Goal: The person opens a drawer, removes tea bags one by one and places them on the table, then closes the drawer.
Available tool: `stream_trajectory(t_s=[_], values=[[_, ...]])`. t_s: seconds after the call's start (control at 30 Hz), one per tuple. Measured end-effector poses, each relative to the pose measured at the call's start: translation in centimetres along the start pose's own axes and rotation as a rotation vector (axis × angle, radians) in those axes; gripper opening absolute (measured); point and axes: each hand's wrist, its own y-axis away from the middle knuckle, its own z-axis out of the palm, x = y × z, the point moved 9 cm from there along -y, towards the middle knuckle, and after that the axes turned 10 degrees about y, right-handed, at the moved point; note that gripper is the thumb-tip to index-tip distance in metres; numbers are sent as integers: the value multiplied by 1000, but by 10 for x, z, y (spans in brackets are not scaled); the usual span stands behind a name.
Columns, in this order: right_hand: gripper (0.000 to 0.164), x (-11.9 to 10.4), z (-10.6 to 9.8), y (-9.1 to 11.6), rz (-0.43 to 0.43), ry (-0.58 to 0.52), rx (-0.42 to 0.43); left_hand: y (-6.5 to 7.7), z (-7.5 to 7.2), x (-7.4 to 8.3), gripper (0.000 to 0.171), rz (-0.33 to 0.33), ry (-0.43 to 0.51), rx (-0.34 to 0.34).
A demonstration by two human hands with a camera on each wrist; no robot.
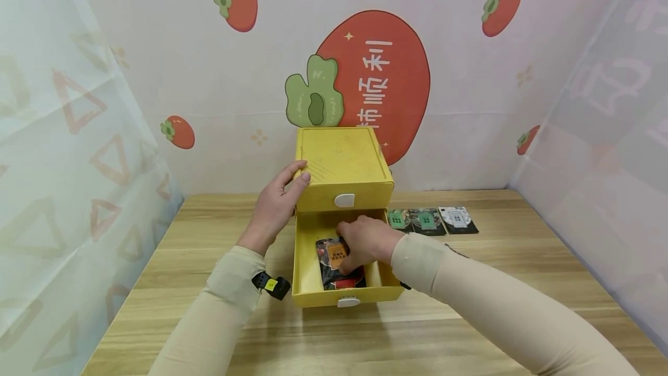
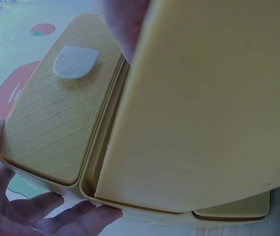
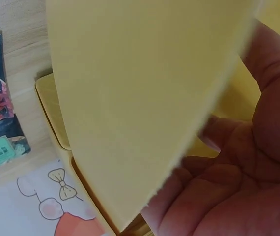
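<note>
A yellow two-tier drawer cabinet (image 1: 344, 158) stands on the table, its lower drawer (image 1: 310, 271) pulled out and its upper one closed. My left hand (image 1: 275, 205) rests at the cabinet's left top edge. In the left wrist view, its thumb touches the corner and the fingers lie along the side. My right hand (image 1: 367, 241) reaches into the drawer over a dark packet with an orange label (image 1: 334, 255); thumb and fingers stand apart. A red-labelled packet (image 1: 347, 284) lies partly beneath. The drawer wall (image 3: 145, 98) hides part of this hand in the right wrist view.
Behind the right forearm lie two green-labelled packets (image 1: 427, 221) and a black-and-white packet (image 1: 458, 220) in a row. White tabs mark both drawer fronts, such as the upper tab (image 1: 344, 200). A printed backdrop (image 1: 454, 149) stands behind the wooden table (image 1: 209, 231).
</note>
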Motion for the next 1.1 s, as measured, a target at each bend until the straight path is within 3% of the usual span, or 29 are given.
stream_trajectory(t_s=[0.37,0.77,1.1], values=[[61,1,-1,0,13,-36,14,0,0,-1,62,-9,8,3],[62,5,-4,3,61,-86,26,1,0,0,61,-2,-3,2],[41,3,-9,9,28,-244,52,2,1,1,61,-11,11,-10]])
